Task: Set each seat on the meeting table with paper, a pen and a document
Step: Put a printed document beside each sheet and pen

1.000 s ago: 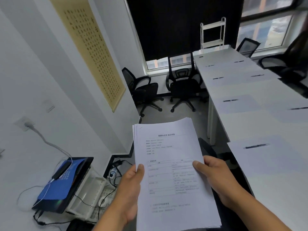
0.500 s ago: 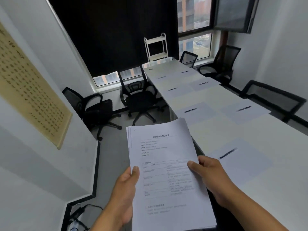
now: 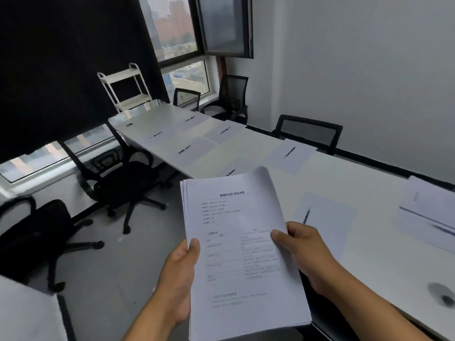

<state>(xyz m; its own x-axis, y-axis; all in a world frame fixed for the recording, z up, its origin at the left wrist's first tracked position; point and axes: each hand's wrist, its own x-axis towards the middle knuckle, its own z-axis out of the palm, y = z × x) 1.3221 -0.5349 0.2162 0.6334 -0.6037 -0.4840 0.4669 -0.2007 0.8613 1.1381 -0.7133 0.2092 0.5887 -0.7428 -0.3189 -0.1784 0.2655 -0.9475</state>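
Both my hands hold a stack of printed documents (image 3: 236, 242) in front of me, off the near left edge of the long white meeting table (image 3: 369, 242). My left hand (image 3: 181, 276) grips its left edge with the thumb on top. My right hand (image 3: 305, 252) grips its right edge, thumb on the top page. Several seats carry a blank sheet with a black pen on it, such as the nearest sheet (image 3: 322, 217) with its pen (image 3: 306, 215) and another sheet (image 3: 290, 155) across the table.
Black office chairs stand left of the table (image 3: 125, 178), (image 3: 32, 232) and along the far side (image 3: 307, 134). A white rack (image 3: 124, 89) stands by the window. A white box (image 3: 428, 212) lies at the table's right edge, and a round cable hole (image 3: 442, 295) is near me.
My view has swung right from the left wall and floor toward the table, which now fills the right side. Both hands keep the same hold on the document stack.
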